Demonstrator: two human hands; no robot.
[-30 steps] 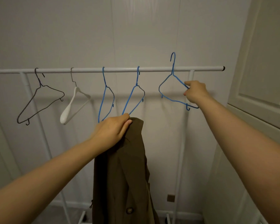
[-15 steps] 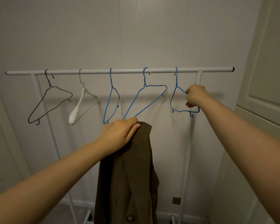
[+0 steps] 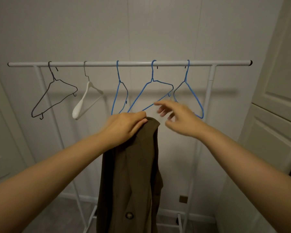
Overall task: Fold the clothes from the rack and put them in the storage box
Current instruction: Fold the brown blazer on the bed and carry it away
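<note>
We see the brown coat hanging straight down in front of the rack, gathered at its top end under the left hand, whose fingers are closed around the bunched fabric. The coat's lower part runs out of the bottom of the frame, so we cannot tell its full length; one round button shows near the bottom edge. The right hand is just right of the coat's top, fingers spread and holding nothing, and it is blurred, so we cannot make out whether any fingertip touches the coat or the wire behind it. It partly covers the lower corner of the rightmost blue hanger. On the rail hang two more blue hangers, a white hanger and a dark wire hanger, all bare. A small brown square sits low on the wall; we can read no writing anywhere. A storage box does not show in our view.
</note>
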